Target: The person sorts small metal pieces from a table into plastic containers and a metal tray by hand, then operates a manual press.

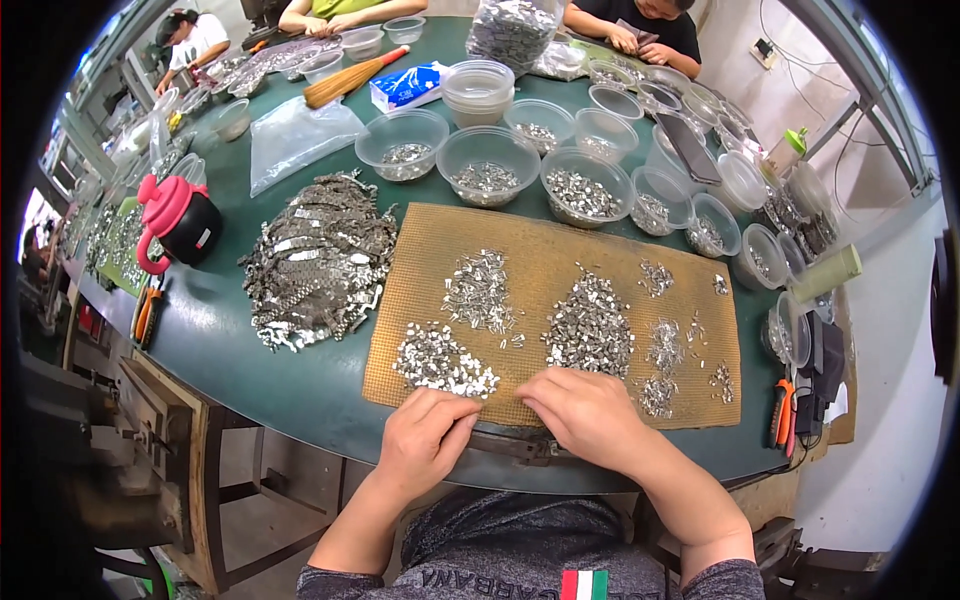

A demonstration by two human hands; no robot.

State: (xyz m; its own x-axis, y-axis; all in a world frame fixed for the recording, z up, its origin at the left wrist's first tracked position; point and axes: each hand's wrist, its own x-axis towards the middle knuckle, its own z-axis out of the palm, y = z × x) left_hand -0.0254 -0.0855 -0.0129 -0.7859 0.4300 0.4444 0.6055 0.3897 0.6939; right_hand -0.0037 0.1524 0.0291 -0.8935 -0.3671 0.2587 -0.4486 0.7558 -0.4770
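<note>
My left hand (428,436) is closed at the near edge of a tan ribbed mat (520,240), thumb and fingers pressed together. Just beyond its fingertips lies a pile of shiny flat metal pieces (440,362). My right hand (590,412) is also pinched, a short gap to the right, below a heap of small silver metal pieces (588,330). Whatever either hand holds is too small or hidden to make out. A pile of thin metal pieces (478,290) and several smaller piles (665,345) lie farther up and right on the mat.
Left of the mat sits a mound of linked metal bands (318,262). Clear plastic bowls of metal parts (585,190) curve along the far side. A pink-lidded black mug (183,220), pliers (780,412) and a brush (355,77) share the green table. Other people work opposite.
</note>
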